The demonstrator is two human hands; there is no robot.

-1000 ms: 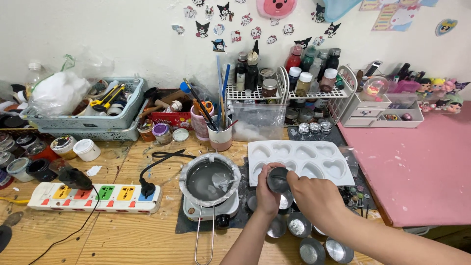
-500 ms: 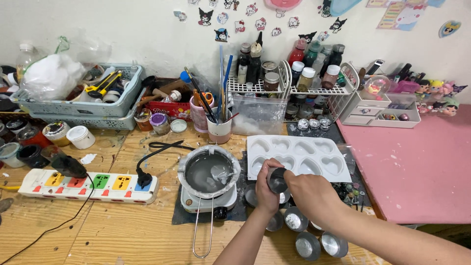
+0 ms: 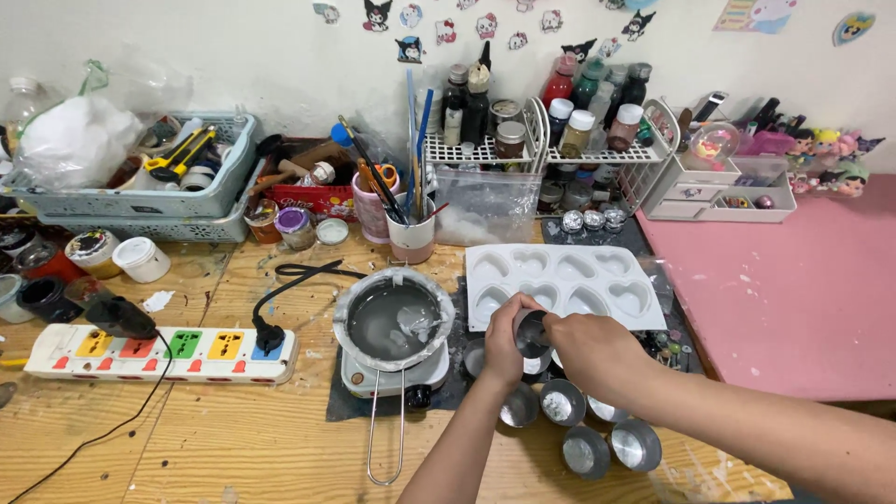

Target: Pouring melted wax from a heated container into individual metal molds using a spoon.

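Note:
Both my hands hold one small round metal cup (image 3: 531,333) just in front of a white heart-shaped mould tray (image 3: 560,280). My left hand (image 3: 504,350) grips the cup from its left side, and my right hand (image 3: 593,353) pinches it from the right. Several more small metal cups (image 3: 579,429) stand on the wooden table below my hands. Left of my hands sits a small pot of grey melted wax (image 3: 392,322) on a little white hot plate (image 3: 373,381), its wire handle pointing toward me.
A white power strip (image 3: 149,353) with coloured switches and a black plug lies at the left. Crates, jars, a brush cup (image 3: 411,238) and bottle racks line the back wall. A pink board (image 3: 793,299) covers the right side.
The view has drifted slightly, so everything sits a little higher and further left in frame. My hands keep holding the metal cup in about the same spot by the mould.

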